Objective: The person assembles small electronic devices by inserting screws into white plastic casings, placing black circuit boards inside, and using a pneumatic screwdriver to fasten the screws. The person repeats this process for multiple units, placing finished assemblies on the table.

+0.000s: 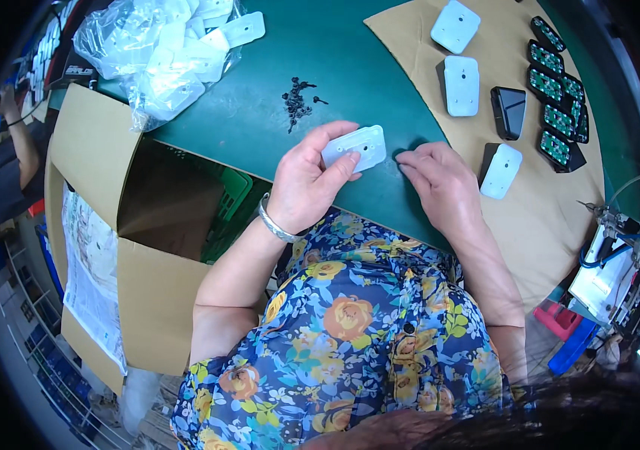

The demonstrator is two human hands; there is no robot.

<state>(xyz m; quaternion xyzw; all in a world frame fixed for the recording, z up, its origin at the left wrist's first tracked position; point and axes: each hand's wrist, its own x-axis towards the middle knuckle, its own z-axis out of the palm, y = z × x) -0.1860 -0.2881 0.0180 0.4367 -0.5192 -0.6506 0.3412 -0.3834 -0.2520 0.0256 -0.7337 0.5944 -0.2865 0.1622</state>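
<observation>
My left hand (pixel 301 180) grips a white, rounded rectangular plastic cover (pixel 369 147) with small holes, the thumb lying across its face. Just to its right, my right hand (pixel 440 180) is closed, thumb and fingertips pressed together low over the green tabletop (pixel 369 82). Whatever those fingertips hold, if anything, is hidden. Beyond my left hand lies a loose heap of small black pieces (pixel 297 105), too small to name surely. Several black housings with white covers, among them one cover (pixel 501 172) nearest my right hand, stand on the brown cardboard sheet (pixel 537 217).
A clear bag of white covers (pixel 170 56) lies at the back left. Green circuit boards in black shells (pixel 552 90) cluster at the far right, near a glossy black housing (pixel 509 112). An open cardboard box (pixel 95 142) stands left, and a fixture with blue tubes (pixel 612 255) right.
</observation>
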